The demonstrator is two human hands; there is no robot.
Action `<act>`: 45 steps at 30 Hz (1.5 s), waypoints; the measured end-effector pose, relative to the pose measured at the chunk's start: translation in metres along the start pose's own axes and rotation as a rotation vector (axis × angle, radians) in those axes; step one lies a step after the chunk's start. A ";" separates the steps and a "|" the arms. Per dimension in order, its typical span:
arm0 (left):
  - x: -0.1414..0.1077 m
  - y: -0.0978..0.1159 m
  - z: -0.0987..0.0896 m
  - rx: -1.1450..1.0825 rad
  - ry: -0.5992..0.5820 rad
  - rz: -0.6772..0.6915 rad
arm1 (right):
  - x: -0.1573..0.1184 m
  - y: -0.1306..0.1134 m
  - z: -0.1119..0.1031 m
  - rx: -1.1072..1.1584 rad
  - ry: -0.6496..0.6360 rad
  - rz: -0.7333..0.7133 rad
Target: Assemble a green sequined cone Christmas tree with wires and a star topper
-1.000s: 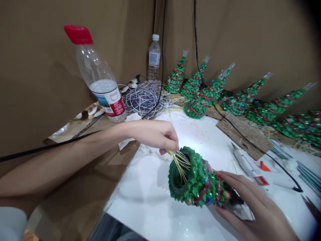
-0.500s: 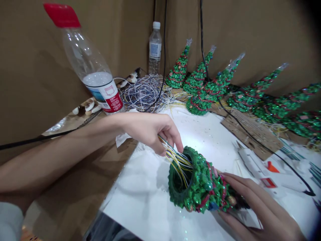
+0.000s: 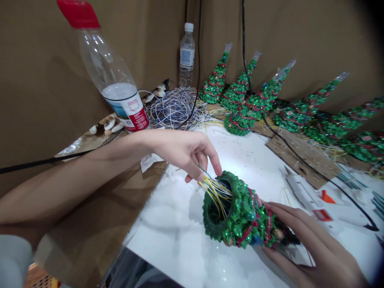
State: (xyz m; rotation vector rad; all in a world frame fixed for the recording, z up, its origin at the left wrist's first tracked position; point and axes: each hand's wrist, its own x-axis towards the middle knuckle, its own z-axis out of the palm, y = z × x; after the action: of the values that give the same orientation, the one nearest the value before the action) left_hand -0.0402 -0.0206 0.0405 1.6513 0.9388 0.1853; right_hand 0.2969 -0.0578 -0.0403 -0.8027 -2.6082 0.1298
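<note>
A green Christmas tree figurine [image 3: 240,218] with red garlands and small baubles lies on its side on the white sheet, its hollow base facing left. My right hand [image 3: 315,244] grips it near its narrow end, thumb below and fingers above. Out of the base opening comes a bundle of thin white, yellow and green wires [image 3: 214,190]. The fingers of my left hand [image 3: 189,154] are closed on the wire ends, just outside the rim, with the index fingertip close to the rim. The wires' far ends inside the tree are hidden.
Several finished-looking trees [image 3: 214,80] stand along the back. A tangle of wires [image 3: 177,110], a red-capped bottle [image 3: 111,80] and a smaller water bottle [image 3: 187,56] are at the back left. A white glue gun [image 3: 324,200] lies right, by a cardboard piece [image 3: 303,158], under a black cable [image 3: 288,146].
My left fingers have moved slightly closer to the tree's base, and less wire shows between them and the opening. The view has shifted a little; my right hand keeps its grip.
</note>
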 end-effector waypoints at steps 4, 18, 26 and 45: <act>0.000 -0.002 -0.001 -0.005 -0.023 0.029 | -0.002 0.000 0.001 -0.012 -0.020 0.007; -0.003 0.003 0.003 0.061 0.010 0.012 | -0.001 -0.001 0.000 -0.011 -0.011 0.006; -0.002 0.003 0.004 0.063 0.011 0.010 | -0.002 0.001 0.001 -0.008 -0.015 0.011; 0.000 -0.002 0.000 -0.036 -0.057 0.087 | 0.003 0.003 0.002 -0.012 0.001 -0.071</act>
State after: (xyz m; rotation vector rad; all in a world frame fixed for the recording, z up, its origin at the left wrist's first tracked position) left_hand -0.0410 -0.0206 0.0381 1.6572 0.8175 0.2118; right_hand 0.2951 -0.0540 -0.0418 -0.7127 -2.6351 0.0930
